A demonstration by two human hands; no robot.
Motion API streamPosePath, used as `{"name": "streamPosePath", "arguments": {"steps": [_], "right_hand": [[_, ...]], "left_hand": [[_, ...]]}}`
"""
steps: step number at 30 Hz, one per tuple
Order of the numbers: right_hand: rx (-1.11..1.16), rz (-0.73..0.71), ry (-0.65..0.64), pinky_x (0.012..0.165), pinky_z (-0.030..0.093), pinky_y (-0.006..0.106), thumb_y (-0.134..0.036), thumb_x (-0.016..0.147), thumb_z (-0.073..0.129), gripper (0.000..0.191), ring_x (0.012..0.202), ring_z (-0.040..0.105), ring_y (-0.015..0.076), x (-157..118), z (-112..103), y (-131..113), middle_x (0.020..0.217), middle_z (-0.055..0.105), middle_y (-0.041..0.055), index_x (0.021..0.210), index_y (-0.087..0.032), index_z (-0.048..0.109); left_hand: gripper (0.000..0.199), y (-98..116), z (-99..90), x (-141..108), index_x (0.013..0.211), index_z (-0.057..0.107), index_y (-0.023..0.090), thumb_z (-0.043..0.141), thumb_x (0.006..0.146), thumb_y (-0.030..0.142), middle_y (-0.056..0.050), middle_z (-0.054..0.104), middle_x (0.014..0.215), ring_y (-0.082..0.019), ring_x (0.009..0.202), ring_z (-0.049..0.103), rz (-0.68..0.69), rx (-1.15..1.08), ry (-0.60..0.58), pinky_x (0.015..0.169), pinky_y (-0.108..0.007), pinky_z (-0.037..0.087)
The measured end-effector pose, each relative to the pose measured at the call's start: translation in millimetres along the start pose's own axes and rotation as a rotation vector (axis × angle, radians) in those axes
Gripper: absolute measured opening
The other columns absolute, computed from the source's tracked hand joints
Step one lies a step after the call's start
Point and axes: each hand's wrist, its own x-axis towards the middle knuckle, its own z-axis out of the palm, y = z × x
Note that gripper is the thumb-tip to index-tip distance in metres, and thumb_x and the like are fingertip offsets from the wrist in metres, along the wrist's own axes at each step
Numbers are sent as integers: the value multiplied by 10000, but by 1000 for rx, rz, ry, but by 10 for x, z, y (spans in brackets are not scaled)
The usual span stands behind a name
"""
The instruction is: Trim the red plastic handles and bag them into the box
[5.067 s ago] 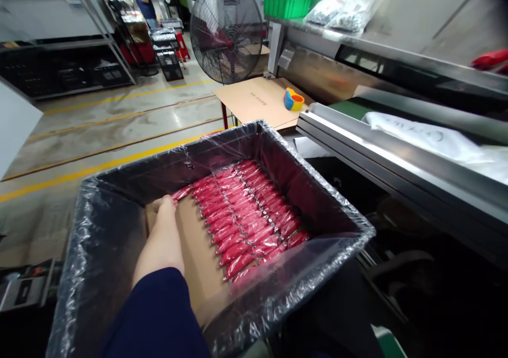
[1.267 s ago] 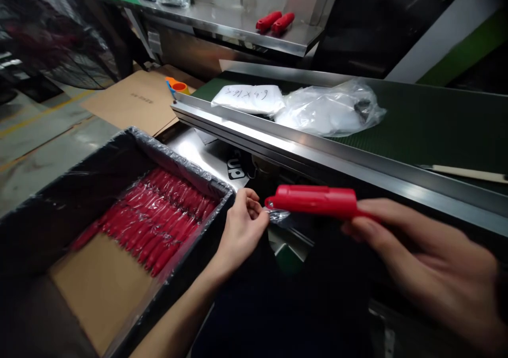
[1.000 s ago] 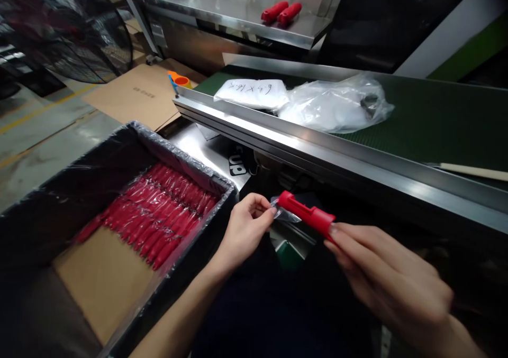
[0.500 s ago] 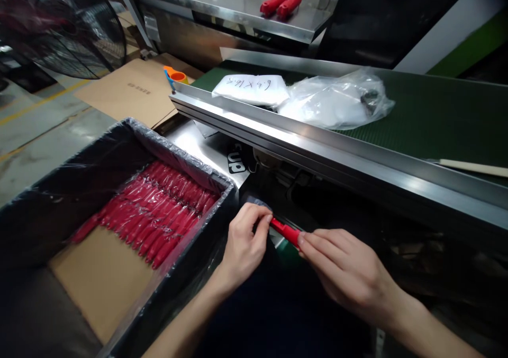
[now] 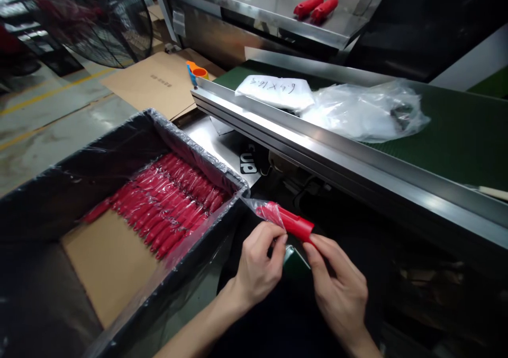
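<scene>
A red plastic handle-like piece (image 5: 296,225) is held in front of me, tilted, with its left end inside a clear plastic bag (image 5: 273,213). My left hand (image 5: 262,260) pinches the edge of the bag between thumb and fingers. The right end of the red piece is gripped by the fingers of my right hand (image 5: 337,281). To the left, a box (image 5: 190,247) lined with dark plastic holds rows of bagged red pieces (image 5: 170,199) beside bare cardboard (image 5: 109,263) at its bottom.
A conveyor with a metal rail (image 5: 317,149) runs across, carrying a white packet (image 5: 273,92) and a clear bag bundle (image 5: 369,112). Two red pieces (image 5: 313,9) lie on the steel shelf (image 5: 254,3). A tape dispenser (image 5: 198,73) sits at the rail's end; a fan (image 5: 107,25) stands far left.
The red piece has come higher and shows more fully, its left end now covered by the bag. My right hand has turned and drawn in. The view has shifted left.
</scene>
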Motion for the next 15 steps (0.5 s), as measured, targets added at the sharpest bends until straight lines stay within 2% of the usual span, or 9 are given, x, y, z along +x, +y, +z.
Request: {"name": "streamPosePath", "arguments": {"steps": [4, 6, 8, 10, 12, 13, 15], "right_hand": [[-125, -335, -314, 889, 558, 440, -70, 852, 618, 370, 1126, 578, 267, 187, -129, 68, 1154, 672, 87, 1151, -269, 705], [-234, -498, -461, 873, 570, 470, -29, 869, 534, 396, 1190, 538, 299, 249, -123, 83, 1229, 633, 135, 1180, -220, 687], [-254, -579, -542, 859, 586, 462, -22, 881, 466, 377, 1200, 546, 306, 255, -58, 82, 1257, 613, 164, 1164, -166, 669], [-171, -610, -576, 875, 596, 403, -58, 893, 473, 339, 1152, 600, 275, 219, 34, 61, 1234, 630, 156, 1171, -151, 642], [-44, -582, -554, 855, 606, 310, -134, 903, 533, 299, 1042, 668, 231, 179, 124, 17, 1152, 674, 115, 1181, -179, 630], [1, -537, -534, 832, 609, 270, -168, 905, 551, 281, 984, 692, 213, 170, 163, -14, 1109, 691, 90, 1171, -203, 634], [48, -419, -508, 779, 612, 216, -220, 911, 567, 227, 896, 718, 191, 194, 234, -86, 1043, 713, 47, 1121, -247, 649]], "left_hand": [[127, 11, -163, 27, 847, 565, 192, 470, 931, 177, -32, 562, 804, -162, 718, 543, -49, 36, -1, 662, -290, 441], [128, 31, -249, 4, 808, 569, 191, 491, 904, 158, -17, 555, 759, -148, 661, 527, -53, 55, -67, 614, -275, 426], [109, 65, -350, -42, 779, 581, 188, 523, 857, 138, -18, 569, 735, -151, 651, 539, -17, 75, -153, 608, -275, 435], [91, 98, -486, -88, 776, 597, 184, 546, 841, 145, -35, 594, 748, -168, 684, 562, 15, 109, -189, 657, -295, 463], [70, 114, -659, -129, 896, 633, 182, 619, 838, 218, -83, 646, 896, -215, 823, 599, 57, 154, -188, 776, -346, 489], [222, 114, -752, -152, 1025, 631, 184, 668, 820, 260, -114, 652, 1019, -244, 914, 604, 88, 169, -203, 839, -379, 490], [592, 102, -924, -218, 1290, 520, 190, 750, 754, 294, -164, 599, 1209, -288, 1022, 600, 137, 184, -281, 888, -415, 500]]}}
